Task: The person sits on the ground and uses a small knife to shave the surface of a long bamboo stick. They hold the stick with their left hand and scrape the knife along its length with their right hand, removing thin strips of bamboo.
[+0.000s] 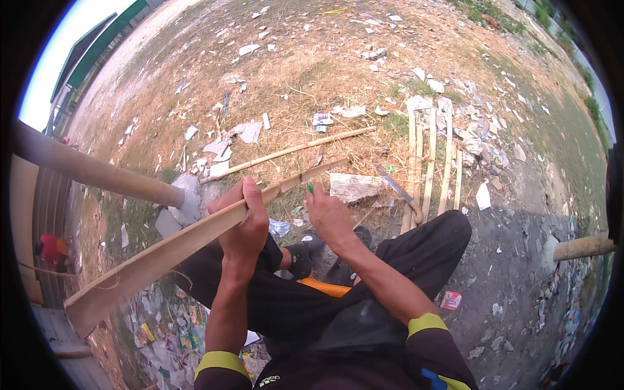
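Note:
A long split bamboo strip [162, 250] slants across in front of me, its wide end at the lower left and its narrow end pointing away. My left hand [242, 218] is closed around its middle, thumb along the top. Close to the narrow end, my right hand [327, 213] is closed on a green-handled knife [310, 188]. What looks like its blade pokes up just beyond the strip; the rest is hidden behind the bamboo and my fingers.
Several bamboo strips [430, 159] lie side by side at the right, a curved blade with a wooden handle [416, 209] against them. Another bamboo length [292, 151] lies ahead. Thick poles [97, 162] stand left and right [585, 247]. Litter covers the ground around my crossed legs.

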The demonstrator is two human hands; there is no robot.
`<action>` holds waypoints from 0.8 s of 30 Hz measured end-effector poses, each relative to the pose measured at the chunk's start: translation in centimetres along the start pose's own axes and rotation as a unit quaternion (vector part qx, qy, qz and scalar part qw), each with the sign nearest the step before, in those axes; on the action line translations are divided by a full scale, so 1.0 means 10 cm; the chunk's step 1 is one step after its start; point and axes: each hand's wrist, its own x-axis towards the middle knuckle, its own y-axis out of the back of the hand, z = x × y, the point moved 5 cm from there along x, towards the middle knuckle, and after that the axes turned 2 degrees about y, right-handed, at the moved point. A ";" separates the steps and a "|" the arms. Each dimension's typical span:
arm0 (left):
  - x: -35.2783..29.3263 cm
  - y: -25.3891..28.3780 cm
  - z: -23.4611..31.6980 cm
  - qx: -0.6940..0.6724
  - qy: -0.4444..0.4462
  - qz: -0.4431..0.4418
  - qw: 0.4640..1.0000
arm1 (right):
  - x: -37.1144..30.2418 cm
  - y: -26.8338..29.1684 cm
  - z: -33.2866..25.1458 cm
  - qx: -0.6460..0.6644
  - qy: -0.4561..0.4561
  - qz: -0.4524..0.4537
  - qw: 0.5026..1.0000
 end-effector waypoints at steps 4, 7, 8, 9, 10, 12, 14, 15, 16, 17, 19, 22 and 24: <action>0.01 -0.02 -0.03 -0.010 0.017 -0.003 1.000 | 0.13 -0.08 0.35 -0.052 -0.030 -0.020 0.998; -0.07 0.02 -0.08 0.012 0.039 -0.008 0.999 | 0.13 -0.09 0.13 -0.026 -0.008 -0.022 0.999; -0.06 0.00 -0.05 0.016 0.036 -0.015 0.999 | 0.15 -0.19 0.33 -0.030 -0.021 -0.015 0.999; -0.06 0.01 -0.07 0.009 0.044 -0.006 0.999 | 0.15 -0.25 0.42 -0.032 -0.033 -0.012 0.999; -0.07 0.00 -0.10 0.002 0.052 0.002 0.999 | 0.14 -0.32 0.50 -0.043 -0.041 -0.024 0.998; -0.03 0.02 -0.17 -0.017 0.066 0.020 0.997 | 0.20 -0.34 0.48 -0.064 -0.047 -0.046 0.996; 0.04 0.07 -0.23 -0.040 0.076 0.030 0.996 | 0.26 -0.23 0.28 -0.057 -0.012 -0.041 0.997; 0.05 0.08 -0.20 -0.021 0.058 0.023 0.998 | 0.29 -0.18 0.18 -0.052 0.005 -0.037 0.998; 0.03 0.08 -0.14 -0.002 0.040 0.016 0.999 | 0.32 -0.32 0.42 -0.061 -0.021 -0.037 0.997; 0.01 0.03 -0.06 0.010 0.022 0.004 1.000 | 0.29 -0.48 0.90 -0.076 -0.054 -0.033 0.995; -0.01 0.01 -0.06 0.024 -0.001 -0.004 1.000 | 0.17 -0.59 1.27 -0.085 -0.088 -0.037 0.992; 0.00 0.00 0.00 0.029 -0.014 -0.008 0.999 | 0.21 -0.45 1.13 -0.069 -0.076 -0.039 0.994; 0.00 -0.02 -0.10 -0.025 0.055 -0.010 0.998 | 0.15 -0.36 0.81 -0.041 -0.107 -0.067 0.991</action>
